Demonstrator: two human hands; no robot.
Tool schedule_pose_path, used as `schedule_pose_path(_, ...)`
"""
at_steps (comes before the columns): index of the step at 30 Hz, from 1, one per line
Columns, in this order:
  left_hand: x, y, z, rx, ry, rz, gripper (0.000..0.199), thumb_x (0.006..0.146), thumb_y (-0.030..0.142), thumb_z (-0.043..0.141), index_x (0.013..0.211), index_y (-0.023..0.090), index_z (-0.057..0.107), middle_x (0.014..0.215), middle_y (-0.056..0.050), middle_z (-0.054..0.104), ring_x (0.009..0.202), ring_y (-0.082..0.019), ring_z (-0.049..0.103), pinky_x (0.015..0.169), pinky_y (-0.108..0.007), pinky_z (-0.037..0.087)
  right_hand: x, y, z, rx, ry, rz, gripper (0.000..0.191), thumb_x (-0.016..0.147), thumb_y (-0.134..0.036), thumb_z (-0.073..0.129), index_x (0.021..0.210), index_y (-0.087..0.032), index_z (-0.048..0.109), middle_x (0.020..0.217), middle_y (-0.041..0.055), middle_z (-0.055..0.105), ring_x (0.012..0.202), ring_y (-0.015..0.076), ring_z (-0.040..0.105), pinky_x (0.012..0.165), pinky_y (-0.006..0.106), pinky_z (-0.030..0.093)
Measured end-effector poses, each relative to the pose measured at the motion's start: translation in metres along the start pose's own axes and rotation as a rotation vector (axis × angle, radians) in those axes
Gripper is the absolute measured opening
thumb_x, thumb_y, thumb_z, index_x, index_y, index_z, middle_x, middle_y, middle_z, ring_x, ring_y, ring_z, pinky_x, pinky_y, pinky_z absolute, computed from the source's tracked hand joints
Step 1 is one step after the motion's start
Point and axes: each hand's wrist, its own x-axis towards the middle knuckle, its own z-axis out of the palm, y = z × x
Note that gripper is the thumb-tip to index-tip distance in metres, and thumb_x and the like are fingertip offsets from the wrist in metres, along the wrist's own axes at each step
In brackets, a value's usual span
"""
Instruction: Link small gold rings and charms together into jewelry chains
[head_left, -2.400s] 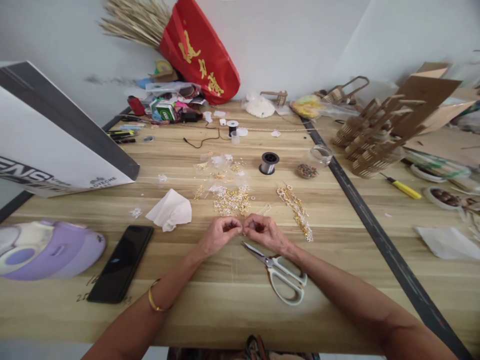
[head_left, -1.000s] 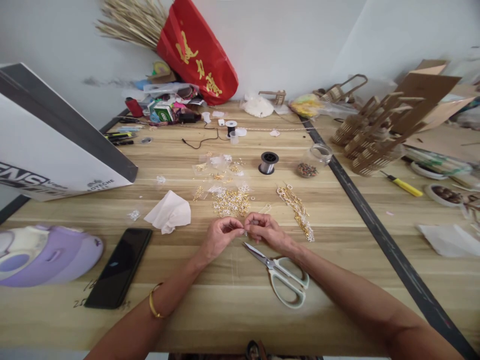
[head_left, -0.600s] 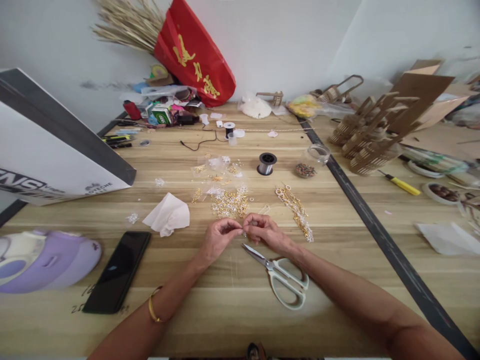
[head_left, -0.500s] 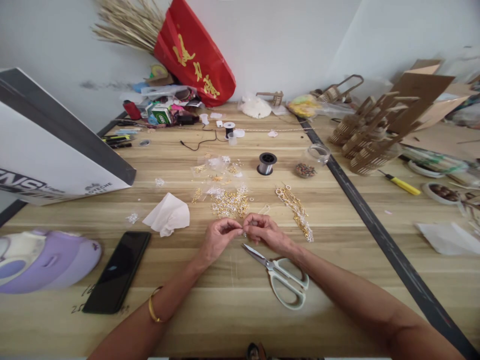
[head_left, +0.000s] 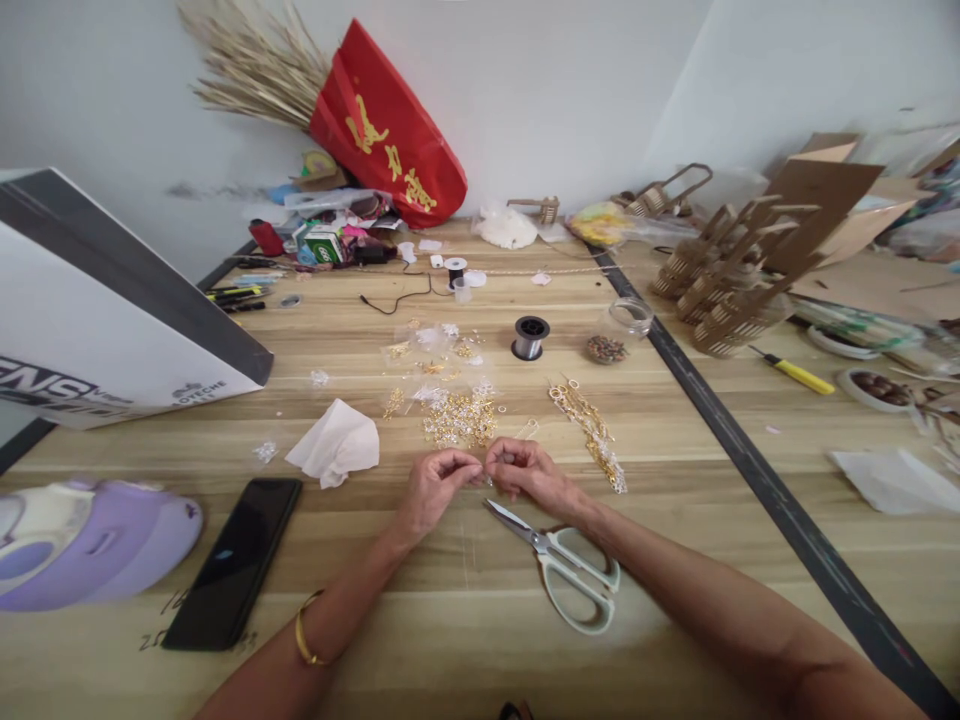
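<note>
My left hand [head_left: 439,487] and my right hand [head_left: 531,472] meet fingertip to fingertip above the wooden table. Both are closed in a pinch. Between them shows a tiny shiny bit, too small to name, with what may be a thin clear thread hanging below. Just beyond the fingers lies a pile of gold and silver beads [head_left: 459,418]. Scissors with pale handles [head_left: 551,560] rest on the table below my right hand, blades pointing toward the fingers. To the right of the pile lie several gold and silver chains [head_left: 589,430].
A spool of fine wire or line [head_left: 531,340] and a clear jar of small beads [head_left: 611,345] stand farther back. On the left are a crumpled tissue [head_left: 337,443], a black phone [head_left: 232,565], a purple device [head_left: 101,545] and a large white box [head_left: 112,320]. Small woven baskets [head_left: 731,285] stand right.
The whole view has shifted slightly, so things on the table sit a little lower. My hands stay together in their pinch, with the fingertips a touch farther apart.
</note>
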Motion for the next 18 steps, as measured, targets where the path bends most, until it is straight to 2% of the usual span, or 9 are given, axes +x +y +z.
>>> schedule_pose_path(7,0.0027,0.0017,-0.0032,0.028,0.001,0.015,0.018,0.069,0.031,0.066,0.068,0.013,0.063,0.065,-0.002,0.064,0.063,-0.013,0.057,0.062,-0.023,0.045,-0.0021,-0.0016,0.0011,-0.223,0.036,-0.064,0.027,0.080,-0.041,0.056,0.076,-0.014,0.057,0.052,-0.0057,0.046,0.042,0.0058,0.041,0.041,0.018,0.033)
schedule_pose_path(13,0.0045,-0.0007,-0.0052,0.041,-0.005,0.037,0.018,0.069,0.031,0.066,0.068,0.013,0.063,0.063,-0.001,0.062,0.061,-0.013,0.054,0.060,-0.022,0.043,-0.0051,0.0013,0.0001,-0.429,0.051,-0.167,0.022,0.083,-0.034,0.053,0.078,-0.014,0.060,0.057,-0.0034,0.048,0.049,0.0068,0.039,0.045,0.019,0.029)
schedule_pose_path(18,0.0013,0.0010,-0.0047,0.116,-0.012,0.090,0.016,0.071,0.029,0.065,0.068,0.013,0.063,0.064,-0.002,0.062,0.064,-0.014,0.055,0.063,-0.023,0.043,-0.0057,0.0057,0.0003,-0.484,0.062,-0.200,0.018,0.082,-0.031,0.054,0.077,-0.014,0.058,0.057,-0.0040,0.046,0.049,0.0068,0.036,0.045,0.019,0.028)
